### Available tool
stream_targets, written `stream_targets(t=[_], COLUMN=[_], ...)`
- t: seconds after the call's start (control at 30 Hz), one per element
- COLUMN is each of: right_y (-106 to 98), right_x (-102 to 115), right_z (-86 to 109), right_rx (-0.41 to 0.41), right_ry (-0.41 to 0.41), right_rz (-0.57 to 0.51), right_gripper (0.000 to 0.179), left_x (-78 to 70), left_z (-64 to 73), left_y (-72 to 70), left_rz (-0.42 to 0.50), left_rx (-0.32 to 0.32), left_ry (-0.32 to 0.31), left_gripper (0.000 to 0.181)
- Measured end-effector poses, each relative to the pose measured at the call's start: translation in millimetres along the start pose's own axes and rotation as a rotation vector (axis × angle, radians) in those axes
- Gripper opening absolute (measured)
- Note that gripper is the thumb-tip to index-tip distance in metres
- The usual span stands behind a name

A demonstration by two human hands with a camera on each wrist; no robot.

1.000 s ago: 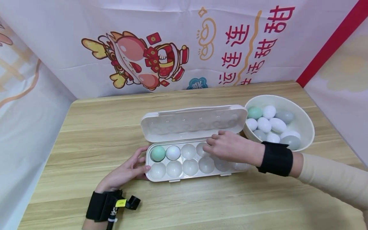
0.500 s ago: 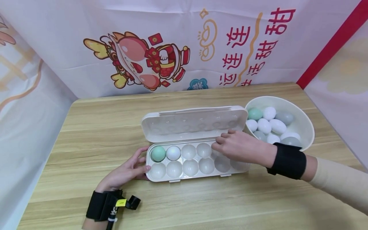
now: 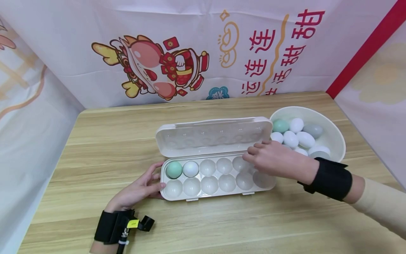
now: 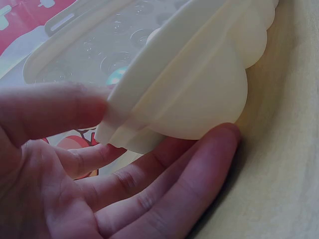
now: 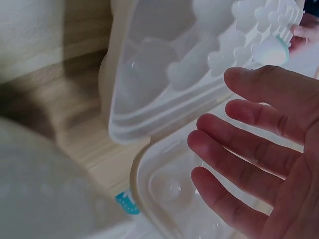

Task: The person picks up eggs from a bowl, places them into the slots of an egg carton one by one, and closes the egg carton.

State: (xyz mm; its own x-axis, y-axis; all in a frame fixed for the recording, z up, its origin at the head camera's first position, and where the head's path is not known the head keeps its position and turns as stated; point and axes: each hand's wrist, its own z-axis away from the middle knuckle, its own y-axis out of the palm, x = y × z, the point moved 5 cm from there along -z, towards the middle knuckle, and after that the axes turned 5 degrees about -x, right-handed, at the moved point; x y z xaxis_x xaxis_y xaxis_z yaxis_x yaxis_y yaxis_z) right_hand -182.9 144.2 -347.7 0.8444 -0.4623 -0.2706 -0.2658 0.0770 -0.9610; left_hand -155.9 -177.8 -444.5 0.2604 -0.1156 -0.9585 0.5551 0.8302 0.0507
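Observation:
A white plastic egg box [image 3: 209, 185] lies on the table with its lid [image 3: 214, 135] raised at the back. In the back row at the left end sit a green egg [image 3: 174, 170] and a white egg [image 3: 191, 169]. My left hand [image 3: 137, 190] holds the box's left end, the thumb on the rim and the fingers [image 4: 199, 174] underneath, as the left wrist view shows. Over the box's right end is my right hand [image 3: 274, 158], palm down. In the right wrist view its fingers [image 5: 239, 164] are loosely spread and hold nothing.
A cream bowl [image 3: 337, 137] with several white, grey and green eggs [image 3: 306, 139] stands right of the box, partly behind my right arm. Printed cloth [image 3: 190, 21] rises behind the wooden table [image 3: 111, 141]. A strap [image 3: 109, 225] circles my left wrist.
My right hand has moved right along the box, from the back-row cups near the middle toward the bowl. My left hand, the box and the two eggs in it have stayed put.

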Motion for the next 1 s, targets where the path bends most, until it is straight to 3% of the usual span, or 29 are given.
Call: stream_targets(t=[0.13, 0.67, 1.0], right_y=[-4.7, -13.3, -15.9], right_x=[-7.1, -23.9, -38.9], right_z=[5.6, 26.1, 40.7], right_rx=[0.021, -0.021, 0.006], right_ry=[0.035, 0.122, 0.191], right_rz=[-0.033, -0.074, -0.088], right_gripper=[0.03, 0.027, 0.03], left_x=[-0.3, 0.6, 0.9], left_z=[0.4, 1.3, -0.4], left_y=[-1.1, -2.8, -1.5], left_rz=[-0.007, -0.017, -0.014], left_rx=[0.001, 0.001, 0.003], left_ry=[-0.001, -0.008, -0.011], left_gripper=[0.063, 0.062, 0.062])
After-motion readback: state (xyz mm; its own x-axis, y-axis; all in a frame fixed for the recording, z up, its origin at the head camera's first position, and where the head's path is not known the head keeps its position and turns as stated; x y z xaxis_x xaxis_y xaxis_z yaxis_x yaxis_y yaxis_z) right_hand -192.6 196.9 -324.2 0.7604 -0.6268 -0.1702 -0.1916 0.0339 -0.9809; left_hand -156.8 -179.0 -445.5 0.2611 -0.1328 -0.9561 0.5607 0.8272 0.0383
